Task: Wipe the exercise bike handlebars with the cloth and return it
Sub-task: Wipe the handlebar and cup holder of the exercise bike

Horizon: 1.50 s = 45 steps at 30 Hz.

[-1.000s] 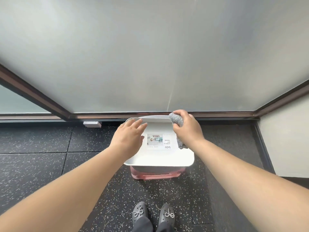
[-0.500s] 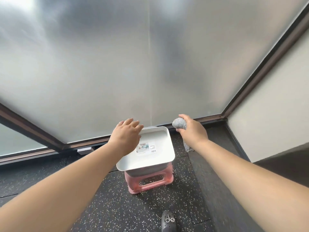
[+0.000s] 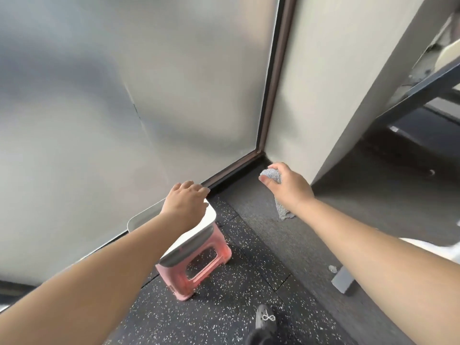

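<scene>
My right hand (image 3: 290,188) is closed around a grey cloth (image 3: 272,176); a tail of the cloth hangs below my wrist. The hand is held above the dark floor, to the right of a white tray (image 3: 210,217). That tray sits on a pink step stool (image 3: 199,271). My left hand (image 3: 185,201) hovers over the tray's far corner with its fingers loosely curled and nothing in it. No exercise bike handlebars are visible; only a dark metal frame (image 3: 413,92) shows at the upper right.
A frosted glass wall (image 3: 124,95) with a brown frame fills the left and centre. A cream pillar (image 3: 323,83) stands in the corner. The floor is black speckled rubber. A grey foot (image 3: 343,280) of some equipment is at the right. My black shoe (image 3: 265,317) is at the bottom.
The view has swung right, away from the stool and tray. My right hand has carried the cloth off the tray to the right. My left hand has stayed above the tray.
</scene>
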Motion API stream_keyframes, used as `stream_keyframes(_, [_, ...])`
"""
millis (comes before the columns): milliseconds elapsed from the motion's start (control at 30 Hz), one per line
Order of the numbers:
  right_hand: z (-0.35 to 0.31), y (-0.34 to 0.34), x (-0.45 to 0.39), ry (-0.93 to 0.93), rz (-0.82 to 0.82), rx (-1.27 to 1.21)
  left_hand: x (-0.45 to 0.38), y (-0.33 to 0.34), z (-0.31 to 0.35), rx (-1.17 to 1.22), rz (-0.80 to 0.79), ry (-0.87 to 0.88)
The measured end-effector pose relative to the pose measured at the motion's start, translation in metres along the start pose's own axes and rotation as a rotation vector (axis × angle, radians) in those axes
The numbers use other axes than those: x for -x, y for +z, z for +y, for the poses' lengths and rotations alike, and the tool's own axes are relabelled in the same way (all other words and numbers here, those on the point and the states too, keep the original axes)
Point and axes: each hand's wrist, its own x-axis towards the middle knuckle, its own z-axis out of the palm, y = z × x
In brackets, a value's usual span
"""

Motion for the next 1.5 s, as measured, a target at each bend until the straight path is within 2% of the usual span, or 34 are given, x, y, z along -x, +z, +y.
stream_keyframes(400, [0.122,-0.136,0.083,0.163,0.250,-0.054,-0.018,-0.040,0.174,0.060,0.065,0.242])
stream_keyframes(800, [0.244,-0.259,0.147,0.122,0.269,-0.095,-0.023,-0.059,0.351,0.094,0.125,0.263])
stream_keyframes(1033, [0.270,-0.305,0.157,0.082,0.310,-0.083,-0.021,-0.072,0.418,0.211,0.176,0.225])
stream_keyframes(1267, [0.280,-0.360,0.140,-0.037,0.369,-0.125,-0.039,-0.098,0.459,0.341,0.279,0.334])
stream_keyframes(1500, [0.292,-0.415,0.103,-0.084,0.468,-0.204,-0.087,-0.142,0.495,0.622,0.367,0.410])
